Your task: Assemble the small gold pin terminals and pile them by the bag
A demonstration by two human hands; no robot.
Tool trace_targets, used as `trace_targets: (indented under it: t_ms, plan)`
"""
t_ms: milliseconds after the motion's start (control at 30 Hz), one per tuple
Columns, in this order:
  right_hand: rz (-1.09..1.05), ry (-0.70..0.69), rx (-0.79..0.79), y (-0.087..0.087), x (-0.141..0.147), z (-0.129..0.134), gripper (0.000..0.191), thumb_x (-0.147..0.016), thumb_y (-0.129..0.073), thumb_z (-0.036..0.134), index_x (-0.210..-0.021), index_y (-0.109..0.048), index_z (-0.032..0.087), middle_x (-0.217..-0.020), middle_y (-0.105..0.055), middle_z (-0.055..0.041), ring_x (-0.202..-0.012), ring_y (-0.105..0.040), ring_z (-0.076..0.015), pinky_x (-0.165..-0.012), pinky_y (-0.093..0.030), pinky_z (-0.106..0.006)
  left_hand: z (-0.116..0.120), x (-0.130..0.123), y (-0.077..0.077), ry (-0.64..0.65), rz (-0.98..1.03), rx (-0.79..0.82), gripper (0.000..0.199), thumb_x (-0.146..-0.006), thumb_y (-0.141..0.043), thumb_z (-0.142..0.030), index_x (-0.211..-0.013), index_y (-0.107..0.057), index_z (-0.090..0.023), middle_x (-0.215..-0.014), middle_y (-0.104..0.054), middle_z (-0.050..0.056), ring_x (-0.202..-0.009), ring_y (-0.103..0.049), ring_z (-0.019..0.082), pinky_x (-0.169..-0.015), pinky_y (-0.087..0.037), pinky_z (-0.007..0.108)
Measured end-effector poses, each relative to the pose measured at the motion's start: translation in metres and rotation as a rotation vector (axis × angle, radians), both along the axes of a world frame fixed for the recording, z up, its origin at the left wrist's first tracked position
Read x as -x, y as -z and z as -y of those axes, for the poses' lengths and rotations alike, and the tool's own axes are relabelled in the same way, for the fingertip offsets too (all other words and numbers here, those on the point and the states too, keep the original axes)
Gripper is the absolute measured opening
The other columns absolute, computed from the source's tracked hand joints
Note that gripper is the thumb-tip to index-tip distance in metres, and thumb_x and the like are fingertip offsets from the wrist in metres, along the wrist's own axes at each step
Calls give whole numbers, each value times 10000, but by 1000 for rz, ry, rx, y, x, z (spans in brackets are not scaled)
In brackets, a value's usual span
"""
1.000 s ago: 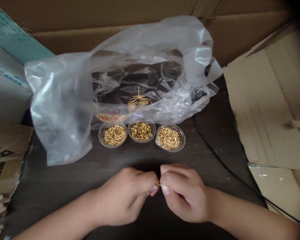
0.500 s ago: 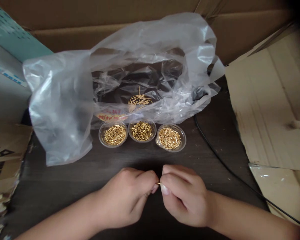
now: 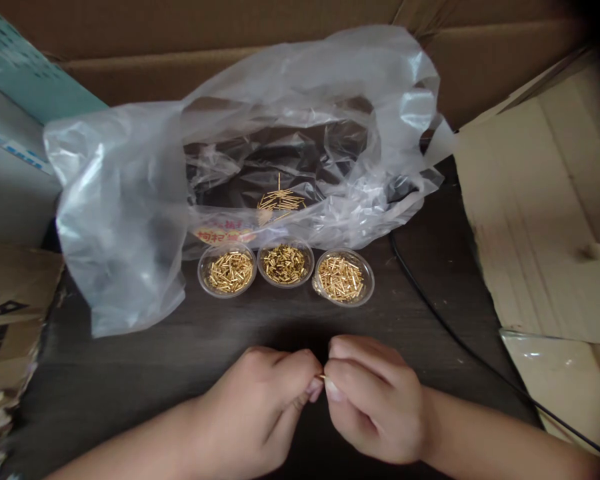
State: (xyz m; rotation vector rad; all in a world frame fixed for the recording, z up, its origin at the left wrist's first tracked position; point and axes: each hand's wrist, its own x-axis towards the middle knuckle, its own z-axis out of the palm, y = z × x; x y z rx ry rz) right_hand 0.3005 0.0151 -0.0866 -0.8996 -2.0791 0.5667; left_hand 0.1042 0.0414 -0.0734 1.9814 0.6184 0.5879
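Between my fingertips shows a short bit of a thin gold-coloured metal pin (image 3: 321,377); most of it is hidden by the fingers. My left hand (image 3: 270,400) pinches its left end, and my right hand (image 3: 373,400) pinches the right end. Both hands are closed and almost touch over the dark table. Beyond them stand three clear round cups in a row: the left cup (image 3: 201,283) and the right cup (image 3: 369,293) hold slim gold pins, while the middle cup (image 3: 311,270) holds short gold tube-like pieces.
Behind the cups spreads an open clear plastic bag (image 3: 125,220) with a pile of longer gold pins (image 3: 281,203) inside. A black cable (image 3: 445,327) crosses the table (image 3: 220,333) on the right. Cardboard (image 3: 535,233) borders the right side, and a carton (image 3: 15,300) the left.
Both hands have shifted slightly down and to the right in the view, still pinching the pin together. The gap between the fingertips looks slightly narrower.
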Motion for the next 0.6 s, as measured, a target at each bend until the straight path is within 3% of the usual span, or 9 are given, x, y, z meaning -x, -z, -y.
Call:
trace_targets:
  t_ms: [400, 600]
  plan:
    - [-127, -39, 156, -7, 3, -6, 219, -927, -382, 54, -778, -407, 212, -650, -401, 30, -589, -405, -123, -543, -329, -269, -4, 3, 0, 1, -119, -186, 212, -870, -366, -18, -849, -394, -227, -651, -543, -33, -526, -510, 150, -500, -384, 273]
    - [-65, -8, 116, -5, 3, -4, 221, -926, -386, 53, -778, -392, 217, -654, -388, 31, -582, -381, -125, -538, -309, -275, -1, 2, 1, -34, -167, -285, 229, -831, -356, -2, -836, -380, -230, -636, -537, -27, -506, -495, 157, -486, -387, 282]
